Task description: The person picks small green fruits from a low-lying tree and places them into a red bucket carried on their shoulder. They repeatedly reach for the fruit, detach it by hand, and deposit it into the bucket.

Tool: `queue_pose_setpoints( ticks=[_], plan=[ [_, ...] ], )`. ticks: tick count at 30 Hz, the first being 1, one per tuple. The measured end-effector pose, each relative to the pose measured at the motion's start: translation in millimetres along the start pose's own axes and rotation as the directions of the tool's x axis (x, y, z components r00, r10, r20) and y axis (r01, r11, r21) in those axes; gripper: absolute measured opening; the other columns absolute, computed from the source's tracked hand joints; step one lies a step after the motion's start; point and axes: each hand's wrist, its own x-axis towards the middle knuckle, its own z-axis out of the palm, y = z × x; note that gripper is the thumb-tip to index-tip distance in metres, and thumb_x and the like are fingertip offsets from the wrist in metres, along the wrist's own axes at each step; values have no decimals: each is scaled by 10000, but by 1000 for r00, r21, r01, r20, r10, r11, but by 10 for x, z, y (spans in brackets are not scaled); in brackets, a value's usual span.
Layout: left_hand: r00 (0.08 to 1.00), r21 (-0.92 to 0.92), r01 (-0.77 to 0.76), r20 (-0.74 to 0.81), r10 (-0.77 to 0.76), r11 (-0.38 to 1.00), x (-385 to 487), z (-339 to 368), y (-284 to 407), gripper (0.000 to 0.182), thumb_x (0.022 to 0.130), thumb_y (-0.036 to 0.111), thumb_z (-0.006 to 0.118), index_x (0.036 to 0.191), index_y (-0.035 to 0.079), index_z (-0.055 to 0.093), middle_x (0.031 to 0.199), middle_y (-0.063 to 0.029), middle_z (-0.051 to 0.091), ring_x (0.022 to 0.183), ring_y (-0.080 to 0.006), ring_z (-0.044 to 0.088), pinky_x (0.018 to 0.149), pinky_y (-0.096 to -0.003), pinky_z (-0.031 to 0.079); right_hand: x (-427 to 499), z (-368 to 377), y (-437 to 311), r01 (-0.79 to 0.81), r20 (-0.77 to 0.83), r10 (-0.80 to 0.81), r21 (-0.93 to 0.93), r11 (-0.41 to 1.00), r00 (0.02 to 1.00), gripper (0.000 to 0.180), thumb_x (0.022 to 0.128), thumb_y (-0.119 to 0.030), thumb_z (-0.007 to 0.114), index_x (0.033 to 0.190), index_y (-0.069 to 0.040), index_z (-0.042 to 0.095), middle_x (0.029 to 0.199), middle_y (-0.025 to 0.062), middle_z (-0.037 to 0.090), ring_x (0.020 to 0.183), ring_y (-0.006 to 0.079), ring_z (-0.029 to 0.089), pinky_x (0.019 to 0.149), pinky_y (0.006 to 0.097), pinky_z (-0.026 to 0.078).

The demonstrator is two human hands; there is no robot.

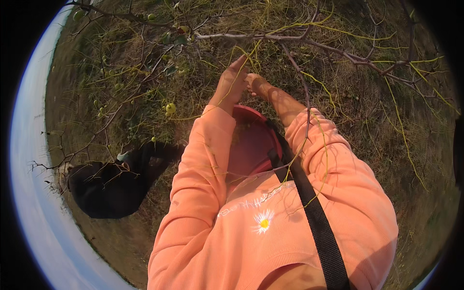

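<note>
Both hands reach forward among thin yellow-green stems hanging under a thorny branch (253, 36). My left hand (233, 81) is at the stems, its fingers pointing up and partly hidden; whether it grips a stem is unclear. Close at its right, my right hand (256, 84) has curled fingers, and what lies inside them cannot be seen. Below the hands a red plastic bucket (253, 145) hangs against my front beside a black webbing strap (315, 217). Its visible inside shows no distinct fruit. A round yellow-green fruit (170, 108) hangs on a twig to the left.
Thorny branches (348, 56) cross the view above and to the right, and one twig hangs over my right sleeve. More green fruits (151, 17) hang at the upper left. Another person in dark clothing (108, 188) bends low at the left. Dry grass covers the ground.
</note>
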Motion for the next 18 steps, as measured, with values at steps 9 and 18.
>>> queue_pose_setpoints(
  ticks=[9,18],
  plan=[
    [995,-76,73,-58,-78,994,-18,185,-30,554,838,-72,467,1373,54,397,1382,-99,420,1163,-188,458,719,-264,455,-227,-147,413,344,-352,-184,475,810,918,281,975,-305,449,802,-95,378,633,-1,358,509,101,344,428,234,297],
    [987,-110,-1,162,19,994,301,95,2,716,842,-39,490,1466,175,211,1522,-62,182,1375,-265,212,1099,-472,193,-934,-333,710,178,-193,-106,408,895,975,204,959,-281,439,845,-112,452,596,-10,390,483,108,365,417,231,296]
  ],
)
